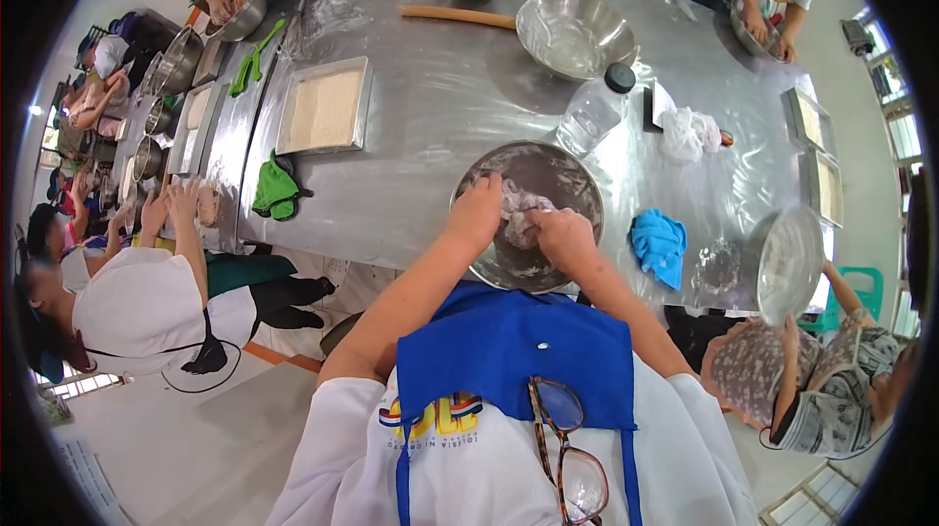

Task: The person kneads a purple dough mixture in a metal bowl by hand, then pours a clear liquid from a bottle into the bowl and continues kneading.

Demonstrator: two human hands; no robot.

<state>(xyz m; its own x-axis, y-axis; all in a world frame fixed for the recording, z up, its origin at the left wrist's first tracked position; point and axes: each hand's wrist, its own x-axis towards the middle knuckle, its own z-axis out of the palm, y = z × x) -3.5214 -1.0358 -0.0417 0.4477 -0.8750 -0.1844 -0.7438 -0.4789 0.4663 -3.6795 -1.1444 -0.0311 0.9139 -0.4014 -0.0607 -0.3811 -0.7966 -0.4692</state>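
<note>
A stainless steel mixing bowl [506, 273] stands at the table edge right before me, its inside streaked with white residue. Over it, my left hand [477, 212] pinches one side of a crumpled clear plastic bag [521, 222]. My right hand [568, 238] grips the bag's other side, fingers curled in. Whatever the bag contains is hard to make out. Just behind the bowl is a clear plastic bottle [593, 115] with a black cap. To the right of the bowl lies a bunched blue cloth [659, 246].
On the steel table [440, 101] are a green cloth [276, 189], a pale-filled rectangular pan [323, 106], a rolling pin [458, 15], a floury bowl [576, 35] and another plastic bag [689, 134]. At right, a person holds a tilted bowl [791, 266]. Other people work around the table.
</note>
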